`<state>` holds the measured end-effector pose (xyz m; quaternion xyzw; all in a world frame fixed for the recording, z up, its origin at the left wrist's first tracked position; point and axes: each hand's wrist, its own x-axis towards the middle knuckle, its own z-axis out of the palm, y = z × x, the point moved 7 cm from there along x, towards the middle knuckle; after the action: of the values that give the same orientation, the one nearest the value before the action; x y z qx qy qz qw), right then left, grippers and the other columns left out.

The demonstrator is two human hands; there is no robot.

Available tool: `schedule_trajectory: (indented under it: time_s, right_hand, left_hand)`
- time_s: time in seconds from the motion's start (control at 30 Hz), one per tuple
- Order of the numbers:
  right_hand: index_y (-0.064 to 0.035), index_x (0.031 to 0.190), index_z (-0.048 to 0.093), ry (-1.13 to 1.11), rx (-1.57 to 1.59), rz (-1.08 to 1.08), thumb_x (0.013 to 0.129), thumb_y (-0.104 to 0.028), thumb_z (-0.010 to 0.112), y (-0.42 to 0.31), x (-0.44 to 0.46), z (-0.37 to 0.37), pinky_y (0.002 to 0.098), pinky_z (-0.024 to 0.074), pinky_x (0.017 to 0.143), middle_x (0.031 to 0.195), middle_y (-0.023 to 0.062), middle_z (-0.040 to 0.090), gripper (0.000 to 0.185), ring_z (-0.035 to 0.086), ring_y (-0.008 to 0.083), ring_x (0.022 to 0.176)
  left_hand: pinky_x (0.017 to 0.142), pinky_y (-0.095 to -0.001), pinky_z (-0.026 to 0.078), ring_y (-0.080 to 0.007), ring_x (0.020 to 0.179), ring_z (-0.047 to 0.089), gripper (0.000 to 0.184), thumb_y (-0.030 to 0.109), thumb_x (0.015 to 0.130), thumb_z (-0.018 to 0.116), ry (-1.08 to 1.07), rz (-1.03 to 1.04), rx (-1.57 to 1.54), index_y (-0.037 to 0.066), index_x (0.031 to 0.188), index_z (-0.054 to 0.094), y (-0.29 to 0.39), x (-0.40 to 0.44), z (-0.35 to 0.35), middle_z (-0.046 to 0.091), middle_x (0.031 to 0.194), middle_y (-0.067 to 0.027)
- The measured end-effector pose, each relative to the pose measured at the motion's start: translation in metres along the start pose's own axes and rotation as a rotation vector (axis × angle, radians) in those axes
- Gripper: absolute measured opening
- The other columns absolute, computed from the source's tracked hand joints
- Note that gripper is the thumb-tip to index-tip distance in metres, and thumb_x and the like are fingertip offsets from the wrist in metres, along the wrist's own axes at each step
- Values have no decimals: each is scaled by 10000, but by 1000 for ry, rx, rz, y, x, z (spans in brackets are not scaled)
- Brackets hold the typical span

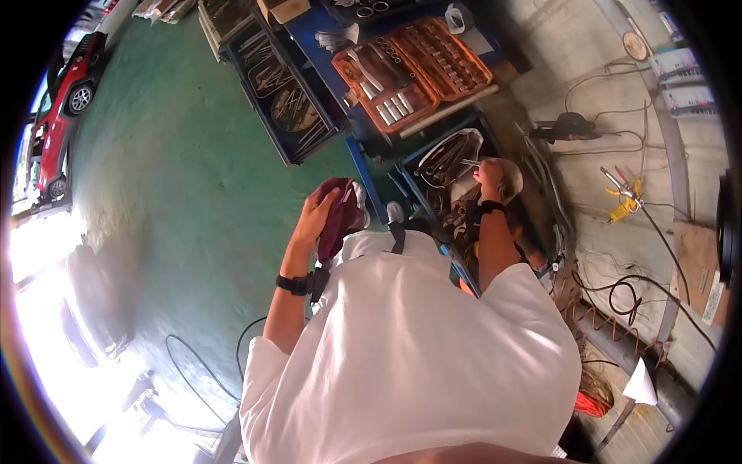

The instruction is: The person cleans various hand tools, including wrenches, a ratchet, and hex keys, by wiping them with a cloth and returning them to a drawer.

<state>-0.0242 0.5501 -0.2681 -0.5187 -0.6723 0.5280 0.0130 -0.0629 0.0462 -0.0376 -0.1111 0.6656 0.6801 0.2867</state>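
The maroon cloth (332, 232) is in the left hand (311, 218), at the left of the body and above the green floor (178, 116). The fingers of this hand are bent around the cloth, gripping it in a bunch; part of it hangs toward the near side. The slim metal tool (470, 162) is in the right hand (488, 178), with one end projecting to the left. The fingers of this hand are curled narrow around the tool.

The right hand is positioned over an open drawer (408, 184) on the right. Dark tools (448, 161) lie in the far part of this drawer, left of the hand; the nearer contents are too cluttered to identify. A black wristband (294, 284) is fitted on the left wrist.

On the far side, an orange socket case (430, 87) lies open on the blue tool cart (313, 39), with sockets and other tools in its recesses. To its left, a second drawer (259, 116) stands open and contains wrenches (272, 77). A yellow-handled tool (624, 210) is at the right wall (587, 185). A red car (62, 116) stands at the far left.
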Motion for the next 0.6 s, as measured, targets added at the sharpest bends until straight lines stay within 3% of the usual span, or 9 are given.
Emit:
schedule_trajectory:
  time_s: [0.07, 0.1, 0.17, 0.2, 0.23, 0.33, 0.47, 0.53, 0.6]
  right_hand:
    - [31, 1270, 474, 73, -469, -656, 959, -108, 512, 70, 70, 26, 446, 603, 601, 987, 217, 629, 343, 674, 305, 676]
    - [23, 1281, 465, 119, -435, -703, 966, -123, 495, 78, 80, 19, 465, 575, 606, 991, 219, 627, 349, 670, 333, 713]
    - [-6, 1283, 453, 174, -52, -367, 983, -183, 460, 32, 31, -19, 513, 490, 676, 980, 242, 622, 349, 639, 419, 840]
    - [-6, 1283, 453, 188, -59, -354, 983, -183, 460, 14, 5, -24, 513, 490, 676, 980, 242, 622, 349, 639, 419, 840]
    - [-9, 1241, 461, 326, -300, -579, 984, -193, 462, -10, -21, -31, 510, 484, 713, 989, 256, 619, 317, 624, 431, 879]
    - [-16, 1111, 471, 464, -583, -700, 989, -202, 471, -54, -63, -46, 514, 472, 725, 975, 262, 637, 223, 617, 443, 882]
    - [-27, 1050, 484, 503, -489, -961, 988, -175, 503, -80, -93, -61, 468, 491, 696, 860, 191, 669, 162, 660, 379, 784]
    - [-6, 1025, 493, 401, -322, -878, 988, -154, 514, -87, -97, -75, 398, 517, 681, 857, 151, 667, 154, 671, 285, 727]
    - [-44, 1034, 551, 323, -192, -856, 950, -161, 543, -95, -107, -86, 400, 512, 722, 903, 134, 653, 144, 652, 288, 792]
  left_hand:
    - [723, -253, 519, -113, 821, 631, 304, 229, 995, 541, 4, -19, 30, 15, 1192, 631, 7, 2, -2, 688, 979, -52]
    - [725, -254, 519, -117, 817, 634, 302, 229, 995, 539, 7, -40, 38, 15, 1186, 632, 6, 3, 2, 689, 970, -57]
    - [721, -255, 522, -120, 814, 637, 295, 224, 998, 534, -28, -29, 37, 12, 1179, 632, 10, 8, 10, 690, 965, -62]
    - [717, -256, 525, -123, 810, 641, 289, 219, 1002, 529, -53, -18, 33, 9, 1173, 631, 12, 7, 16, 691, 960, -67]
    - [717, -256, 525, -123, 810, 641, 289, 219, 1002, 529, -70, -27, 35, 9, 1173, 631, 18, 5, 22, 691, 960, -67]
    - [708, -258, 529, -126, 800, 644, 281, 207, 1011, 516, -175, -42, -73, 3, 1172, 624, 25, 6, 44, 689, 947, -67]
    - [701, -260, 532, -132, 789, 651, 279, 198, 1020, 500, -217, -15, -18, -3, 1177, 613, 15, 16, 51, 685, 953, -70]
    - [699, -260, 532, -132, 789, 652, 283, 202, 1019, 500, -231, -16, -15, -3, 1180, 612, 17, 16, 59, 685, 957, -71]
    - [703, -273, 533, -138, 790, 654, 316, 245, 1019, 485, -207, 32, 69, 2, 1167, 621, 28, 14, 64, 686, 961, -76]
